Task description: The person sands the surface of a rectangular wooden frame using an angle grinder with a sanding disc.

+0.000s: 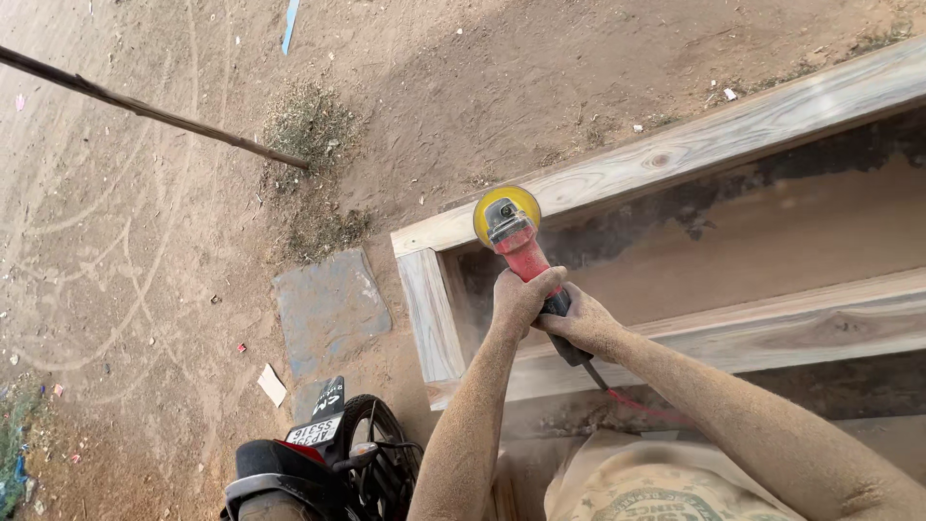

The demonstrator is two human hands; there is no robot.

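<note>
Both forearms are bare to past the elbow, with no sleeves, watch or gloves, and a fine coat of sawdust clings to them and to the left hand point(521, 299) and right hand point(584, 326). Below, a pale cream shirt point(637, 482) bears a dark green round print.

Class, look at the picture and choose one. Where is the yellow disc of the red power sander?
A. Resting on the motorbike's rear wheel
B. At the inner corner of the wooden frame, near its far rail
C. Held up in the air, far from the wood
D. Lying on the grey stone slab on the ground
B: the yellow disc sits at the corner of the wooden frame, while the left hand and right hand grip the red sander.
</note>
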